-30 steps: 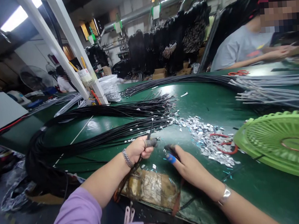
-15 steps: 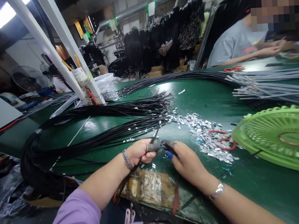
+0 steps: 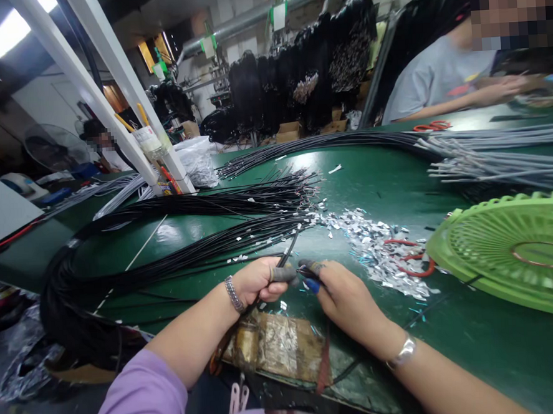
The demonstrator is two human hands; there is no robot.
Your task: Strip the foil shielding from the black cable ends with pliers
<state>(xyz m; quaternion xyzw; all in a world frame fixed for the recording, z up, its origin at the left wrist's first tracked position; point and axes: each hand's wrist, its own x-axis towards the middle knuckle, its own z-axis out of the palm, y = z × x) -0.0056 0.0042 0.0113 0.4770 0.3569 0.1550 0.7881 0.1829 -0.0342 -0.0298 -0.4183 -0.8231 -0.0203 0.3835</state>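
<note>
My left hand [image 3: 265, 281], with a covering on its finger, is closed around a black cable [image 3: 291, 248] above the table's near edge. The cable slants up and away past the fist. My right hand [image 3: 345, 299] is just to the right, thumb and finger pinched close to the left fingertips. It wears a dark covering on one finger and a blue one on the thumb. Whatever lies in this pinch is too dark and small to make out. Beyond the hands lie two bundles of black cables [image 3: 204, 244], their ends pointing right.
White and blue scraps [image 3: 367, 242] cover the table right of the cable ends, partly around red-handled scissors [image 3: 418, 272]. A green fan grille [image 3: 485, 244] stands at right. Grey cables [image 3: 503, 165] lie behind it. A worn taped board [image 3: 292, 343] sits below my hands. A co-worker [image 3: 437, 78] sits across.
My hands hold nearly the same pose, with only a very slight shift at the fingertips. The co-worker's hands at the back right have moved a little.
</note>
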